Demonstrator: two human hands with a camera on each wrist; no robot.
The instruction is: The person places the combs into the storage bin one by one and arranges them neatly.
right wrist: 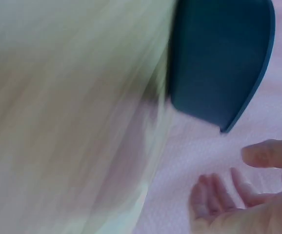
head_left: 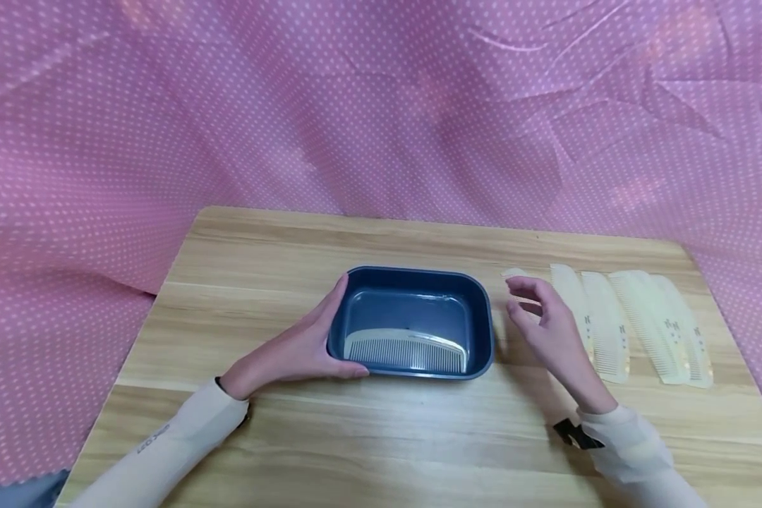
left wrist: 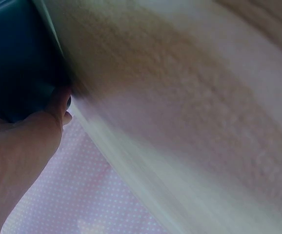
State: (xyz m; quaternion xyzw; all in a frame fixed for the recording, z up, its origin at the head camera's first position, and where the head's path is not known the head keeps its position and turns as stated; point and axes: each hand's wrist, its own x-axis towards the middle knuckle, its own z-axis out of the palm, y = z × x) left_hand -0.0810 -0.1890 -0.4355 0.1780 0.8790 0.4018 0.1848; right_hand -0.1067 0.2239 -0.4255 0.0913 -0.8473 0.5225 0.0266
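Observation:
A dark blue rectangular tray sits on the table, with one pale translucent comb lying inside along its near side. My left hand grips the tray's left end, thumb along the near rim and fingers at the far left corner. In the left wrist view that hand is against the tray's side wall. To the right of the tray, my right hand hovers with loosely bent fingers and holds nothing. The right wrist view shows its fingers apart from the tray.
Several more pale combs lie side by side at the table's right, some overlapping. One comb is mostly hidden behind my right hand. The wood-grain table backs onto a pink dotted cloth.

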